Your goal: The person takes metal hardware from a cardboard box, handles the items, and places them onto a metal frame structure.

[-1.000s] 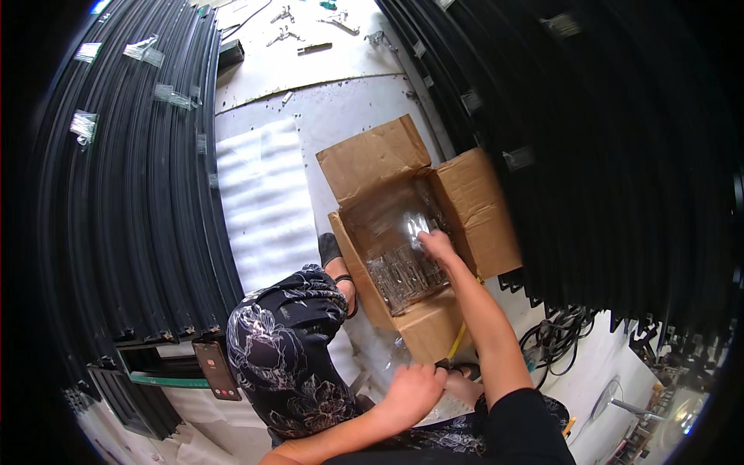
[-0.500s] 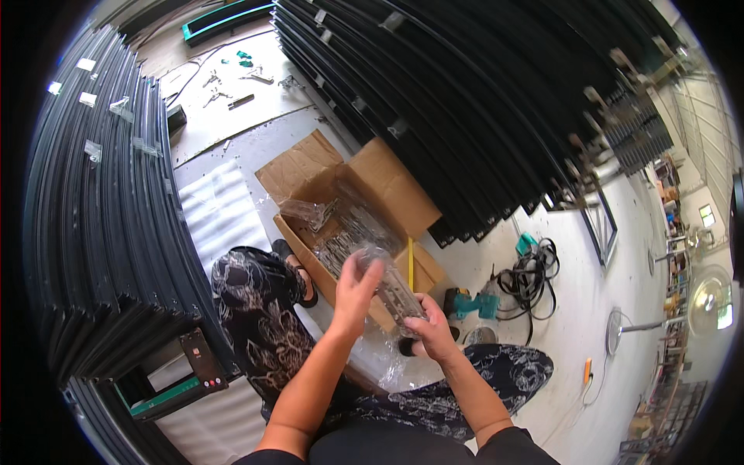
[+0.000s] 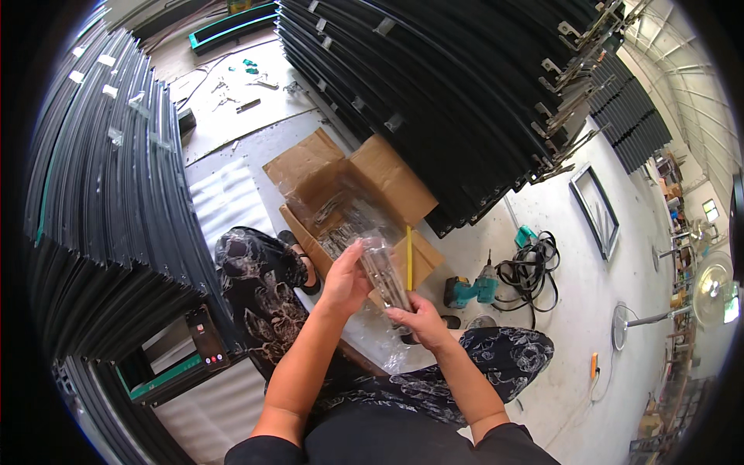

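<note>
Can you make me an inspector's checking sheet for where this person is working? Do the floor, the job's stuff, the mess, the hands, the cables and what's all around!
Surface: pale floor, with a white sheet left of the box.
Job's things: clear plastic bag with metal parts inside; open cardboard box just beyond, holding more metal pieces.
Clutter: teal drill and yellow strip right of the box; phone at lower left.
Hands: left hand at the bag's upper end, right hand gripping its lower end.
Cables: black coil beside the drill.
Surroundings: dark stacks on the left and right; fan at far right.
</note>
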A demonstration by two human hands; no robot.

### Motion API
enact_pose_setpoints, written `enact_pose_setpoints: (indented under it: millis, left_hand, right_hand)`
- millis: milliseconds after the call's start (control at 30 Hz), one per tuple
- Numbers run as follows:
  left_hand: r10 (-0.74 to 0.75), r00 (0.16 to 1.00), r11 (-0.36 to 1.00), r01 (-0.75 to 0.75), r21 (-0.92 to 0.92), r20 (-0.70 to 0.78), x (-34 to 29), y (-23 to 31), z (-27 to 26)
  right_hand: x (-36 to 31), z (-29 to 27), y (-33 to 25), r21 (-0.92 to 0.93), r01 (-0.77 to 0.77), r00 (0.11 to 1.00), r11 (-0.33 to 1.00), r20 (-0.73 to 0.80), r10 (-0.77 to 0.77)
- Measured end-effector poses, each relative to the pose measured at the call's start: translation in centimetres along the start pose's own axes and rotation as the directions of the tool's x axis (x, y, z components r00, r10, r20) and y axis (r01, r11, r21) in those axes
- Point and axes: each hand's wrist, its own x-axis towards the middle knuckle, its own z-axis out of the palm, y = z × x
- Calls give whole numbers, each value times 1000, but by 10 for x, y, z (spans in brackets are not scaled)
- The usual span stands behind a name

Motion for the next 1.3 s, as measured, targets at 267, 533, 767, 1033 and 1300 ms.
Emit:
enact_pose_setpoints:
  millis: [267, 533, 767, 1033, 1300]
  left_hand:
    - [13, 999, 998, -9, 67, -53, 0, 10, -16]
    - [-27, 992, 977, 51, 205, -120, 8, 13, -26]
    - [304, 951, 710, -188, 679, -55, 16, -3, -39]
    - [680, 726, 282, -383, 879, 98, 15, -1, -20]
    - [333, 913, 895, -229, 382, -234, 11, 13, -32]
  right_hand:
    - [17, 20, 20, 168, -140, 983, 976, 140, 117]
    - [16, 18, 13, 196, -208, 966, 958, 196, 170]
    - [22, 21, 23, 100, -288, 957, 953, 78, 281]
    - [28, 34, 22, -253, -56, 967, 966, -253, -10]
    - [31, 33, 27, -669, 61, 944, 741, -202, -260]
